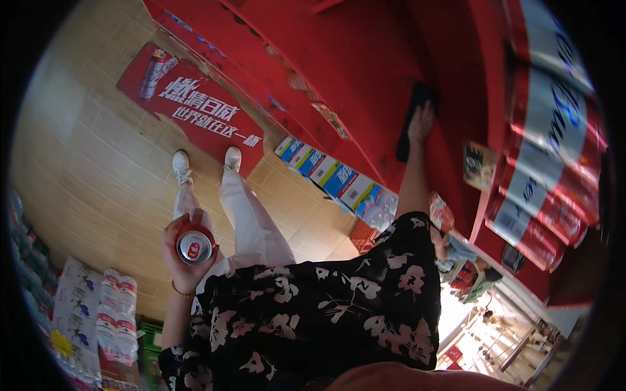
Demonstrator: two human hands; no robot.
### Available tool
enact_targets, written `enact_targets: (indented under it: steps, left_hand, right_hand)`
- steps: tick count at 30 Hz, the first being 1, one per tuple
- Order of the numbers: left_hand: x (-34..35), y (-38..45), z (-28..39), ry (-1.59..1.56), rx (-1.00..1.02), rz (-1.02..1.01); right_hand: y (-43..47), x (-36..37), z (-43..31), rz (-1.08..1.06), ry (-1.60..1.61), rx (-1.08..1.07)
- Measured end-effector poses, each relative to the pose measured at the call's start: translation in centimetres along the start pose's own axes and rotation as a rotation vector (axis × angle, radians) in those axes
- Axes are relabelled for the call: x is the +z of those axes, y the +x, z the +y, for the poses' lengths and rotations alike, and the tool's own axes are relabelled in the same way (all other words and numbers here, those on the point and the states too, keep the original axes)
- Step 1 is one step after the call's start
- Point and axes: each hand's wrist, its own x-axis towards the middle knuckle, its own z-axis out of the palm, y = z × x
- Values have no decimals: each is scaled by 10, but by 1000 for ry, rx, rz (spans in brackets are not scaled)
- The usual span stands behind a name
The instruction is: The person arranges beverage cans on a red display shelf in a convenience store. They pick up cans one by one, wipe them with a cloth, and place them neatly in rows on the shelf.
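A red drink can stands upright in my left hand, its silver top and red pull tab facing up. That hand is in front of my legs, above the tiled floor. Farther off, my right arm reaches out over a red display shelf. Pressed flat under my right hand is a long dark folded cloth, lying on the shelf board. My fingers rest on top of it; whether they grip its edge is hard to see.
Large red-and-silver can packs line the shelf's right side. Blue-and-white cartons and bottled water stand below it. A printed red mat lies at my feet. Wrapped bottle packs and a green crate are at lower left.
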Motion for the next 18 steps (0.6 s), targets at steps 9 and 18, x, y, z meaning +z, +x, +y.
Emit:
enact_targets:
  steps: [9,18]
  left_hand:
    - [45,-18,9,28,-150,24]
    - [49,-17,14,-31,-139,193]
  right_hand:
    - [116,-21,-90,-277,-58,654]
    - [205,59,-227,-35,-184,-109]
